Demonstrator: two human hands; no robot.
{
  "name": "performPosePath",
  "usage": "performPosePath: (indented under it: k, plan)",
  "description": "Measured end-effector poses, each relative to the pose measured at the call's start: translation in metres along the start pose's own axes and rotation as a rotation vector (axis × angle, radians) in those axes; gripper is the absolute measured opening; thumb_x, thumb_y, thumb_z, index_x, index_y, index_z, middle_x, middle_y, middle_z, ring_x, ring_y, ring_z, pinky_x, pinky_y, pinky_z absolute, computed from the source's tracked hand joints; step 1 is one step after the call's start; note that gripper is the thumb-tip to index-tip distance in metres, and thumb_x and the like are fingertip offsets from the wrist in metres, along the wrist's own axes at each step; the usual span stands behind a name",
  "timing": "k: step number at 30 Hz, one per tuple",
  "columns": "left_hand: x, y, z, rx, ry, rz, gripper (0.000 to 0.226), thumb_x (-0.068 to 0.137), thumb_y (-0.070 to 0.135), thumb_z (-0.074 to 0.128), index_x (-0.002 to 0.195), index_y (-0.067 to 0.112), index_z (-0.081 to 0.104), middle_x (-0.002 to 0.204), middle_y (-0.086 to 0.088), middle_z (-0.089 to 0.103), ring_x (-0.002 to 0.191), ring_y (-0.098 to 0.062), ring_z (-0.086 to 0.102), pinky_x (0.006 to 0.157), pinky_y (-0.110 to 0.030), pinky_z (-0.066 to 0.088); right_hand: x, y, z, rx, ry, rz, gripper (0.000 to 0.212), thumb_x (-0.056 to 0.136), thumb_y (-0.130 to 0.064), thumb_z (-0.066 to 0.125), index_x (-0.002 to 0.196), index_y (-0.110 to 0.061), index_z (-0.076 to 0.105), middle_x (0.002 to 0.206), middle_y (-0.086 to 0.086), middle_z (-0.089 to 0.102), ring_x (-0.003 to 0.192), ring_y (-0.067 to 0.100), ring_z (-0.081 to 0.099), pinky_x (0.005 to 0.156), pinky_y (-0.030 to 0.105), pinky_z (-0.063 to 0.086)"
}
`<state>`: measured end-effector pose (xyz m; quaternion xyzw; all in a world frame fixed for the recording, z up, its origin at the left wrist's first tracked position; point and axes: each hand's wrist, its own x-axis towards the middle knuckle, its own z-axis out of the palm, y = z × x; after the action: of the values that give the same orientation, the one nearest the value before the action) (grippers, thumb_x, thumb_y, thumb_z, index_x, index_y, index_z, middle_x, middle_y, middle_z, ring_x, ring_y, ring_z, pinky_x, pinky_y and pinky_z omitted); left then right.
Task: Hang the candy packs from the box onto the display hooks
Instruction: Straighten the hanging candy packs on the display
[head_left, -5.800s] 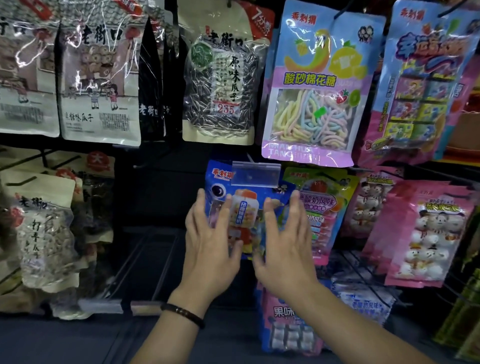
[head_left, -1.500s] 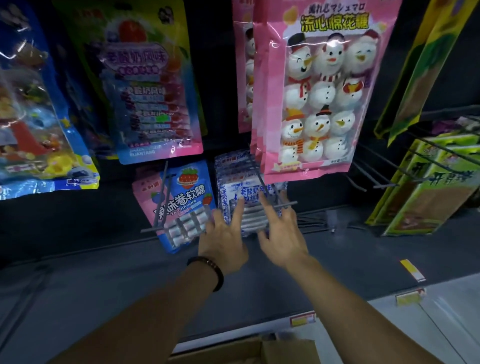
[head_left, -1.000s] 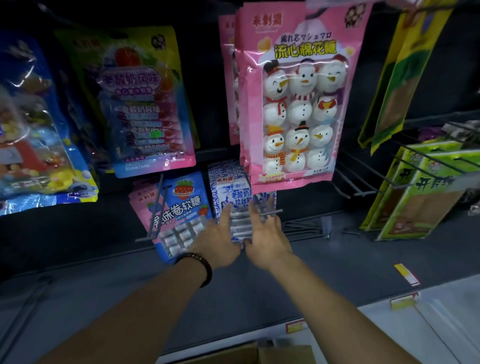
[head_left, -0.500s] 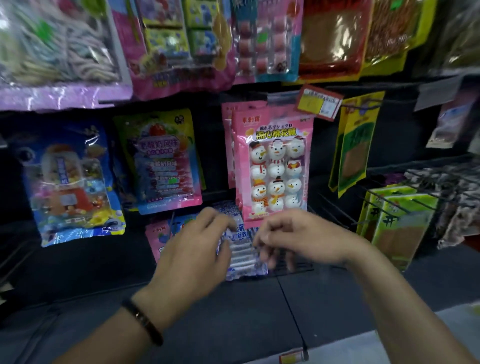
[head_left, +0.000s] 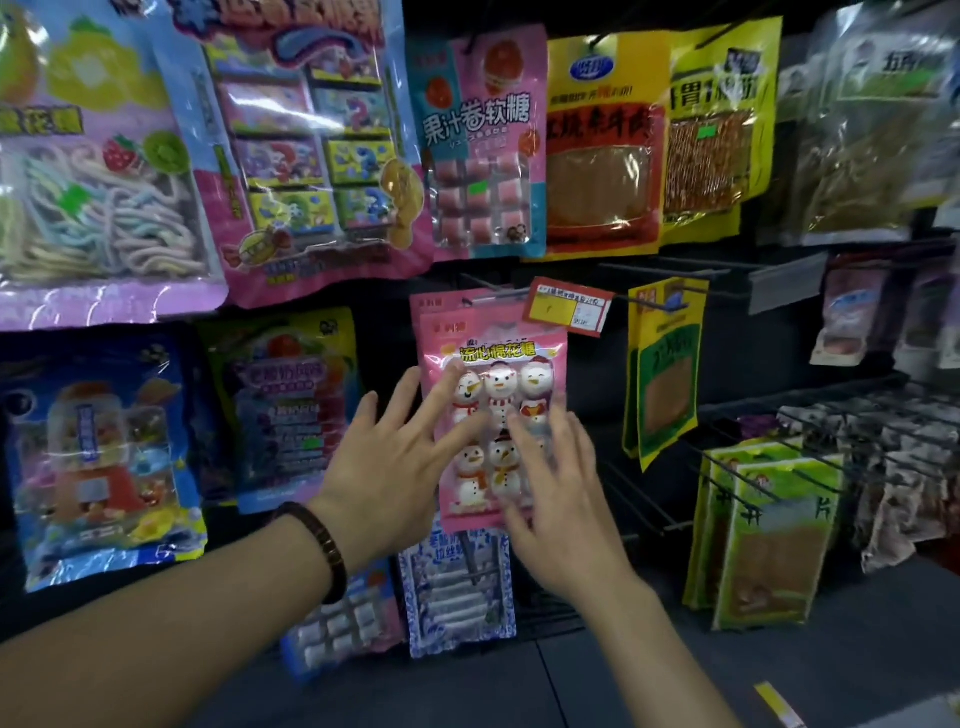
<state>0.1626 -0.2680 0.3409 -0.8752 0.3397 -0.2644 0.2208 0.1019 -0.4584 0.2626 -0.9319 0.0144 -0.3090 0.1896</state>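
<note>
Both hands, left hand (head_left: 387, 470) and right hand (head_left: 558, 499), lie flat with fingers spread on the hanging pink snowman pack (head_left: 496, 410) (neither grips it).

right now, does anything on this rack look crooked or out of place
The red and yellow price tag above the pink snowman pack sits tilted, its right end lower. The yellow-green pack to its right also hangs askew. The left hand and right hand rest open on that pack.
</note>
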Motion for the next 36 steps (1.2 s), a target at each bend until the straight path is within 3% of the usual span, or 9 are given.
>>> performPosePath:
  k: [3, 6, 16, 24, 26, 28, 31, 34, 36]
  plan:
    - [0.014, -0.004, 0.007, 0.007, -0.026, -0.027, 0.101, 0.097, 0.046, 0.052, 0.161, 0.037, -0.026, 0.161, -0.011, -0.05, 0.16, -0.045, -0.008, 0.12, -0.061, 0.029, 0.017, 0.0, 0.011, 0.007, -0.017, 0.036, 0.082, 0.104, -0.041, 0.059, 0.168, -0.037, 0.007, 0.168, -0.008, -0.039, 0.161, 0.025, -0.022, 0.129, 0.053, 0.027]
    - [0.029, -0.008, 0.013, 0.007, -0.07, -0.044, 0.098, 0.097, 0.049, 0.051, 0.164, 0.035, -0.021, 0.161, -0.009, -0.05, 0.161, -0.043, -0.005, 0.119, -0.058, 0.033, 0.036, 0.001, 0.019, 0.049, -0.054, 0.075, 0.087, 0.104, -0.039, 0.061, 0.169, -0.037, 0.003, 0.165, -0.011, -0.044, 0.161, 0.027, -0.022, 0.128, 0.055, 0.026]
    - [0.067, -0.015, 0.025, -0.082, -0.141, -0.12, 0.092, 0.096, 0.051, 0.052, 0.167, 0.032, -0.003, 0.17, -0.002, -0.034, 0.157, -0.04, 0.005, 0.111, -0.055, 0.043, 0.074, 0.005, 0.032, 0.106, -0.087, 0.135, 0.084, 0.103, -0.039, 0.058, 0.168, -0.035, 0.005, 0.17, -0.014, -0.032, 0.161, 0.027, -0.013, 0.125, 0.055, 0.033]
    - [0.069, -0.027, 0.013, -0.338, -0.162, -0.073, 0.094, 0.092, 0.047, 0.061, 0.165, 0.034, 0.003, 0.171, 0.006, -0.03, 0.153, -0.037, 0.015, 0.107, -0.05, 0.052, 0.072, -0.007, 0.026, 0.127, -0.13, 0.148, 0.08, 0.108, -0.032, 0.052, 0.17, -0.03, 0.002, 0.169, -0.009, -0.036, 0.163, 0.025, -0.009, 0.119, 0.043, 0.043]
    - [0.053, -0.034, 0.001, -0.356, -0.138, -0.038, 0.086, 0.096, 0.046, 0.058, 0.165, 0.033, 0.008, 0.174, 0.005, -0.019, 0.151, -0.034, 0.019, 0.106, -0.048, 0.053, 0.062, -0.018, 0.017, 0.116, -0.131, 0.137, 0.076, 0.109, -0.036, 0.049, 0.17, -0.03, 0.003, 0.172, -0.005, -0.03, 0.163, 0.025, -0.006, 0.123, 0.043, 0.037]
    - [0.033, -0.041, -0.013, -0.375, -0.089, -0.013, 0.076, 0.099, 0.046, 0.055, 0.163, 0.029, 0.017, 0.173, 0.0, 0.004, 0.146, -0.029, 0.028, 0.105, -0.045, 0.053, 0.05, -0.031, 0.003, 0.123, -0.119, 0.098, 0.073, 0.109, -0.035, 0.05, 0.169, -0.033, 0.009, 0.175, -0.007, -0.019, 0.163, 0.021, -0.002, 0.124, 0.041, 0.034]
    - [-0.007, -0.051, -0.036, -0.443, -0.006, 0.015, 0.057, 0.101, 0.047, 0.053, 0.153, 0.033, 0.034, 0.148, 0.006, 0.039, 0.128, -0.019, 0.045, 0.099, -0.037, 0.053, 0.031, -0.061, -0.022, 0.196, -0.128, 0.031, 0.062, 0.108, -0.036, 0.051, 0.163, -0.041, 0.024, 0.17, -0.023, 0.001, 0.159, 0.005, 0.006, 0.121, 0.036, 0.038]
    - [-0.044, -0.068, -0.061, -0.388, 0.138, 0.078, 0.04, 0.097, 0.047, 0.052, 0.136, 0.038, 0.049, 0.126, 0.012, 0.048, 0.111, -0.016, 0.05, 0.094, -0.037, 0.052, 0.016, -0.095, -0.05, 0.251, -0.08, -0.077, 0.049, 0.103, -0.04, 0.055, 0.148, -0.05, 0.038, 0.15, -0.034, 0.025, 0.136, -0.017, 0.027, 0.105, 0.024, 0.046]
    - [-0.058, -0.087, -0.077, -0.328, 0.276, 0.09, 0.035, 0.09, 0.044, 0.056, 0.123, 0.032, 0.059, 0.115, 0.007, 0.053, 0.1, -0.021, 0.051, 0.086, -0.04, 0.053, 0.013, -0.115, -0.071, 0.265, -0.031, -0.133, 0.044, 0.098, -0.042, 0.057, 0.14, -0.05, 0.045, 0.137, -0.036, 0.034, 0.127, -0.012, 0.041, 0.097, 0.02, 0.048]
